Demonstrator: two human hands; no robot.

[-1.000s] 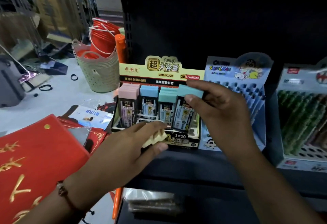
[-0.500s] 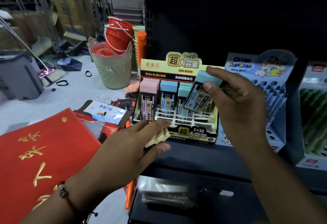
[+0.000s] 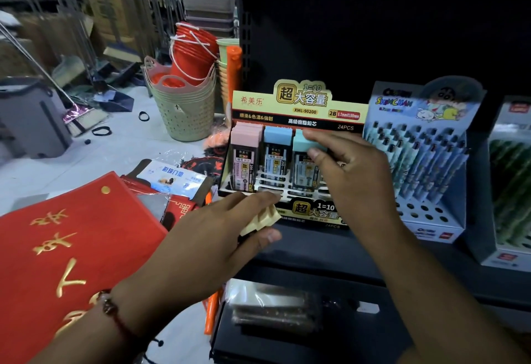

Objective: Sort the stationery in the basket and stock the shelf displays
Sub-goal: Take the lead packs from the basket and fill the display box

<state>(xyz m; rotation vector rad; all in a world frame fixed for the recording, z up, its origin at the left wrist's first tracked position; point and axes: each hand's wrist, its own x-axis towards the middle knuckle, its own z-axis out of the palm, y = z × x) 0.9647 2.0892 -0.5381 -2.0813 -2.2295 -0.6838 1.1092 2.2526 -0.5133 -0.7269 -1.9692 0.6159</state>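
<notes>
- Pencil-lead case, teal-capped: I grip it by its cap between the thumb and fingers of my right hand, and it sits low in the third column of the display box, beside the blue-capped case and the pink-capped cases.
- Display box stands at the shelf's left end, near its front edge, with the pen display just beside it on the right.
- Left hand pinches a small cream plastic piece between thumb and fingers, in front of the box's lower front panel.
- White slotted rack at the front of the box shows vacant slots; the right-hand columns are hidden behind my right hand.
- Risk, in my judgement: the case may miss its slot and tilt against the blue-capped neighbour, since my own hand screens the slot from view.
- Risk: a downward push on a snagged case could slide the light cardboard box toward the pen display.
- Risk: the cream piece is held only lightly; it could slip to the floor beyond the shelf's left end.
</notes>
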